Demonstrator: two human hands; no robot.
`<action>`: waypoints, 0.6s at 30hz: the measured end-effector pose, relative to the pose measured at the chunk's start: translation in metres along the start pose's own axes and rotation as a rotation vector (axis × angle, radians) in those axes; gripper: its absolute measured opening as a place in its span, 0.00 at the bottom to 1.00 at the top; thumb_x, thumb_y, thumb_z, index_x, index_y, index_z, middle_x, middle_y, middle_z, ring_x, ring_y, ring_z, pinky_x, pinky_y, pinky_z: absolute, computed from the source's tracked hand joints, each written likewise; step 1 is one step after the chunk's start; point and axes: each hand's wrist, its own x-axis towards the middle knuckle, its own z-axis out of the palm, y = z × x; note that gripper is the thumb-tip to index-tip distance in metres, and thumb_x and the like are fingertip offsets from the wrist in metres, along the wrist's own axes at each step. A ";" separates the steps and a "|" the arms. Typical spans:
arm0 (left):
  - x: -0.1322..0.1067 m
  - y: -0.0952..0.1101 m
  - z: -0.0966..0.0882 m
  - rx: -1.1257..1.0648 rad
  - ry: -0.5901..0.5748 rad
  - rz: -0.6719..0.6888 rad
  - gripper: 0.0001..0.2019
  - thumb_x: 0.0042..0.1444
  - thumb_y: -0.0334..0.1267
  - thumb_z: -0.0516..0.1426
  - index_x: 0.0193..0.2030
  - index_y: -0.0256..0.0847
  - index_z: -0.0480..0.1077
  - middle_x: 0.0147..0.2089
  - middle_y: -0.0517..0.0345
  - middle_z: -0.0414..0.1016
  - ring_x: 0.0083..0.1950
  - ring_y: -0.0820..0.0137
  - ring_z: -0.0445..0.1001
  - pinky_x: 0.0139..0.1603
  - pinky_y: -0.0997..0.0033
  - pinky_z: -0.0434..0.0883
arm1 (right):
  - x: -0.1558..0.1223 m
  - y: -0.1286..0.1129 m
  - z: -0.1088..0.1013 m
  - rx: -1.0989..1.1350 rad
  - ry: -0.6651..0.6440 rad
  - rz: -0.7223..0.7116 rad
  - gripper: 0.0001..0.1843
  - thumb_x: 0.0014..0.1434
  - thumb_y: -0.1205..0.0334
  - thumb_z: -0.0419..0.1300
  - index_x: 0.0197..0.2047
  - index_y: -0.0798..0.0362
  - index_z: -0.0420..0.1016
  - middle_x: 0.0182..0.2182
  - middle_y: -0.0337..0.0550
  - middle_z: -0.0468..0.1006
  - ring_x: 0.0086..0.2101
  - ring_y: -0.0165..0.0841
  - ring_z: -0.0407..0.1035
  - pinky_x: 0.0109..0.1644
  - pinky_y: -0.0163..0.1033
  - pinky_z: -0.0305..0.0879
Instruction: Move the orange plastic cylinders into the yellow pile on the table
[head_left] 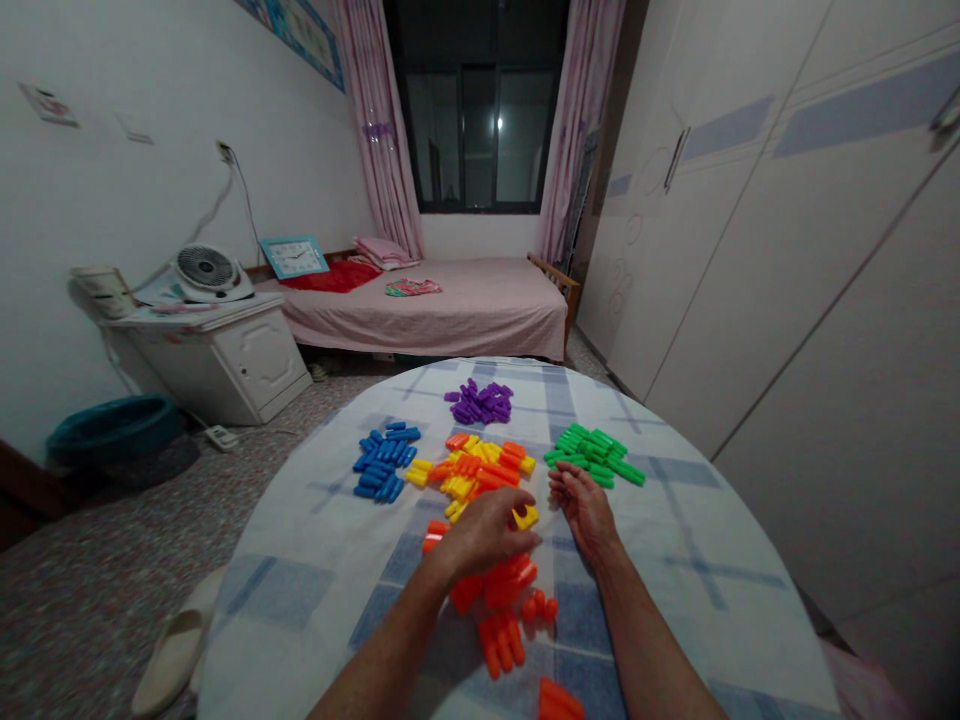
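My left hand [491, 528] reaches over the middle of the round table, thumb and fingers curved and apart. Yellow plastic pieces [529, 518] show in the gap beyond its fingers, apparently on the cloth. Just ahead lies a mixed pile of orange pieces [495, 474] and yellow ones. More orange pieces [501, 640] are strewn under and in front of the left forearm, partly hidden by it. My right hand [589, 512] is open, palm turned inward, with nothing visible in it. Its fingertips are close to the green pieces [596, 452].
Blue pieces [384, 462] form a pile at the left, purple pieces [481, 402] another at the far side. A checked cloth [285, 590] covers the table. Beyond stand a bed [480, 310], a white cabinet [255, 360] with a fan [206, 270], and a wardrobe [720, 250] at the right.
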 end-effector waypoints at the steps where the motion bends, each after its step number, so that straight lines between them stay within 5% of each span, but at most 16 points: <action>1: -0.003 0.004 0.003 0.060 -0.067 0.039 0.21 0.47 0.41 0.60 0.49 0.41 0.70 0.43 0.53 0.75 0.42 0.65 0.73 0.43 0.67 0.70 | 0.000 0.000 0.000 -0.002 0.000 0.000 0.17 0.37 0.59 0.70 0.33 0.52 0.77 0.28 0.38 0.80 0.26 0.25 0.71 0.29 0.28 0.67; 4: -0.004 0.010 0.012 0.208 -0.084 0.097 0.19 0.48 0.41 0.60 0.48 0.41 0.70 0.45 0.52 0.74 0.46 0.63 0.72 0.47 0.65 0.69 | 0.000 0.000 0.001 -0.005 0.003 -0.001 0.17 0.37 0.59 0.70 0.33 0.52 0.77 0.28 0.38 0.79 0.26 0.24 0.71 0.29 0.28 0.67; 11: 0.014 -0.024 0.014 0.450 0.464 -0.052 0.16 0.54 0.34 0.55 0.50 0.38 0.67 0.54 0.45 0.66 0.57 0.58 0.63 0.57 0.56 0.63 | 0.001 0.001 0.000 -0.017 0.009 -0.010 0.16 0.37 0.59 0.69 0.33 0.52 0.77 0.28 0.38 0.79 0.26 0.25 0.70 0.29 0.29 0.67; 18: 0.018 -0.044 0.018 0.495 0.402 -0.045 0.10 0.54 0.32 0.53 0.43 0.41 0.70 0.42 0.52 0.71 0.48 0.62 0.67 0.50 0.61 0.65 | -0.002 0.002 0.006 -0.127 -0.004 -0.050 0.16 0.39 0.57 0.67 0.33 0.53 0.76 0.27 0.39 0.78 0.25 0.27 0.69 0.27 0.31 0.65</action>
